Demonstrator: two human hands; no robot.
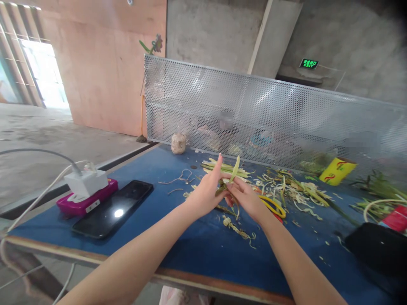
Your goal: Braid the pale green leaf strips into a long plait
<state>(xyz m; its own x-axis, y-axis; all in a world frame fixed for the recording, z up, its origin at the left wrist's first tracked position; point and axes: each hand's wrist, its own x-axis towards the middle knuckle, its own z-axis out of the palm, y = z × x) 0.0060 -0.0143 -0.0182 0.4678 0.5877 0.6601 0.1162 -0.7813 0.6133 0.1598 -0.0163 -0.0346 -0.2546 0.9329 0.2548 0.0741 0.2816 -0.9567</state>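
Note:
Both my hands meet above the blue table (pixel 178 250), a little past its middle. My left hand (pixel 206 192) pinches the base of a pale green plant stalk (pixel 234 170), with one finger pointing up. My right hand (pixel 244 197) grips the same stalk from the right, fingers curled round it. One strip of the stalk sticks up between the hands. Peeled green and white strips (pixel 286 188) lie heaped on the table just behind and to the right of my hands. A yellow-handled tool (pixel 273 205) lies beside my right wrist.
A black phone (pixel 114 209) and a pink power bank (pixel 85 199) with a white charger (pixel 85 182) lie at the left. A perforated metal screen (pixel 270 114) closes the far edge. A yellow cup (pixel 337 170), more green stalks (pixel 378 190) and a black object (pixel 375 248) are at the right.

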